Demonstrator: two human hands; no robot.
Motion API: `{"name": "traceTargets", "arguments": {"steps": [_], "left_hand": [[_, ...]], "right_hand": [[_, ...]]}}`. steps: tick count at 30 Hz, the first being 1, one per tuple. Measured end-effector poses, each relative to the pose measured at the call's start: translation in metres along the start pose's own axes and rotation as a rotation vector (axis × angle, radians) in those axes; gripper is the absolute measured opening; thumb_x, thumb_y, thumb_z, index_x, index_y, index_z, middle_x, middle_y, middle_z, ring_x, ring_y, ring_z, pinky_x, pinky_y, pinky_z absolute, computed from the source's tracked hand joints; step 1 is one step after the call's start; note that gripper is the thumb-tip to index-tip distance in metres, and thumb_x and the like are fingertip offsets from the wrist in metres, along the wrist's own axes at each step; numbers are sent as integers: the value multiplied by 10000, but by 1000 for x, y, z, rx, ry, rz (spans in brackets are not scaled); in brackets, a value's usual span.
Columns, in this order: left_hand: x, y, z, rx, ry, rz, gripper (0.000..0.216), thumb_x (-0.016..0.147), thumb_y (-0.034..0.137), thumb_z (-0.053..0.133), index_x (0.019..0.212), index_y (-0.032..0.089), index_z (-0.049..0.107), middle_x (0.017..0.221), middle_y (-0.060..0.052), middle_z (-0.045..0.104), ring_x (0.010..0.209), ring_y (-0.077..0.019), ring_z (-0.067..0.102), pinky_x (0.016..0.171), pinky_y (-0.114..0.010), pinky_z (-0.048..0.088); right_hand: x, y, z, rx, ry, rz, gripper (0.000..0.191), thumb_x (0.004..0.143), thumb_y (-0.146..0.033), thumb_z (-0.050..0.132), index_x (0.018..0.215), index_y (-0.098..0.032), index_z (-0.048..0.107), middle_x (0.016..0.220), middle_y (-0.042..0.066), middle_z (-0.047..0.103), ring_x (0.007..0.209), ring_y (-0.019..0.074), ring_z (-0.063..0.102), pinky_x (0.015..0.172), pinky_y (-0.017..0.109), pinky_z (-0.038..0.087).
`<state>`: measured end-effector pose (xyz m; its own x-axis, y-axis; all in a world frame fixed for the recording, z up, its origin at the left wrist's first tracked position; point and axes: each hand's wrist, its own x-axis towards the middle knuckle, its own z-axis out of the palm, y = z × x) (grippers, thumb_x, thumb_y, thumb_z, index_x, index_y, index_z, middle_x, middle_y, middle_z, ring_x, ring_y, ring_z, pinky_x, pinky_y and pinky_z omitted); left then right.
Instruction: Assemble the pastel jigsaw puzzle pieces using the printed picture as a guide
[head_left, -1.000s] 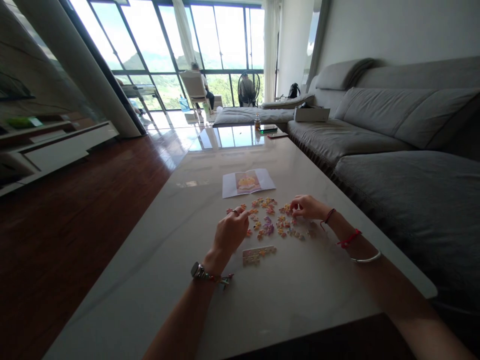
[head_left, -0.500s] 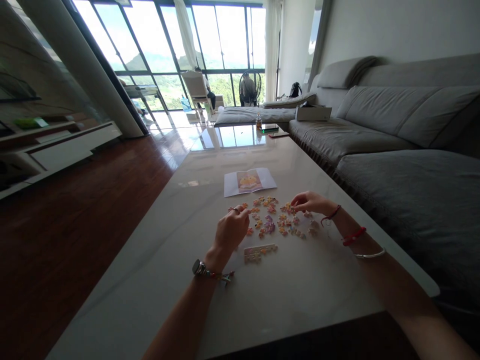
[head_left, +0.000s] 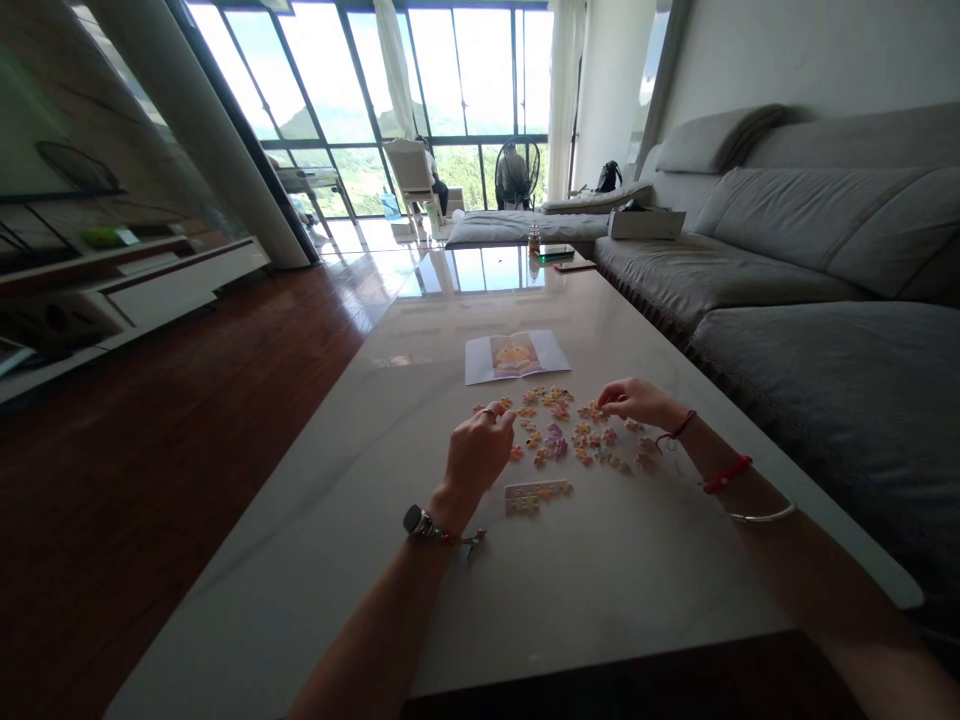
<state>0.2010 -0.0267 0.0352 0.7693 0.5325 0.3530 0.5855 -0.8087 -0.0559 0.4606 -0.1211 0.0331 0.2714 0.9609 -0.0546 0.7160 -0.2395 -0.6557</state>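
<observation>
Loose jigsaw puzzle pieces [head_left: 556, 441], mostly pink, yellow and purple, lie spread over the white marble-look table [head_left: 600, 570]. My left hand [head_left: 480, 448] is at their left edge, its fingers curled together; what they hold, if anything, is hidden. At the far right of the spread, my right hand [head_left: 639, 401] pinches at a puzzle piece with its fingertips. Nearer me lies a partly joined strip of puzzle [head_left: 537, 495], with a straight upper edge. Beyond the pieces rests a creased paper sheet [head_left: 516, 357] printed with a yellow figure.
At the table's far end stand a small bottle [head_left: 534, 238] and two flat phone-like things, one a dark phone [head_left: 556, 251]. A grey sofa [head_left: 810, 310] runs along the right side. A fan [head_left: 517, 172] and a chair [head_left: 411, 170] with a person are by the windows.
The whole view has shifted, so everything appears farther right and slightly higher. Both hands stay at nearly the same places among the pieces.
</observation>
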Motion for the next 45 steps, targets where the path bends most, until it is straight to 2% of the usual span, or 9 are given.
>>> {"name": "traceTargets", "arguments": {"steps": [8,17,22,32,34,37,40,42,45], "left_hand": [[-1,-6,2,4,32,-145,249,827,217,354,983,208,548,972,-52,559,805,-165,558,628,-249,419],[4,-16,2,-18,-53,-297,243,827,209,336,929,205,557,962,-62,548,793,-167,565,602,-243,433],[4,-18,3,-45,-91,-309,262,818,174,336,960,226,550,983,-55,544,797,-161,567,614,-240,439],[5,-28,5,-22,-85,-376,300,813,160,329,993,243,554,1014,-45,554,797,-154,579,631,-228,434],[5,-30,5,-12,-75,-400,310,809,146,323,996,232,556,1013,-52,560,796,-153,582,633,-226,436],[5,-33,4,-14,-46,-397,308,806,147,324,995,224,556,991,-54,572,792,-156,587,630,-227,439],[4,-34,6,-18,-28,-389,302,808,157,324,984,228,559,978,-50,579,792,-161,591,619,-228,439],[5,-34,6,-18,-38,-388,299,812,163,322,979,228,561,980,-50,579,784,-158,593,615,-224,436],[5,-33,6,-15,-52,-366,280,818,199,326,965,226,563,966,-50,580,769,-162,593,610,-229,433]], "right_hand": [[-3,-10,0,-129,128,-22,210,647,-258,544,763,-131,663,634,26,640,520,94,520,485,183,369],[-6,-8,0,-115,152,-11,219,658,-273,527,764,-136,661,646,26,648,484,86,507,473,183,370],[-4,1,-3,-117,110,-3,224,648,-292,548,773,-147,665,647,23,657,484,89,508,493,191,375],[-10,12,-27,91,19,13,279,640,-316,558,782,-98,659,568,27,605,421,51,427,399,165,325],[-15,16,-32,108,-49,-4,313,648,-347,556,798,-92,660,549,21,591,415,50,420,394,165,323],[-22,22,-41,23,-143,-35,329,667,-374,548,797,-95,664,540,22,586,423,60,438,402,173,337],[-23,24,-45,-93,-69,-22,292,667,-344,564,801,-105,664,605,42,610,470,78,478,432,181,359],[-20,23,-41,-109,-42,-28,284,617,-316,623,828,-130,662,685,42,627,532,89,508,473,181,380],[-14,19,-24,-155,-92,-109,270,515,-241,695,769,-157,667,720,18,625,586,98,523,498,171,381]]}}
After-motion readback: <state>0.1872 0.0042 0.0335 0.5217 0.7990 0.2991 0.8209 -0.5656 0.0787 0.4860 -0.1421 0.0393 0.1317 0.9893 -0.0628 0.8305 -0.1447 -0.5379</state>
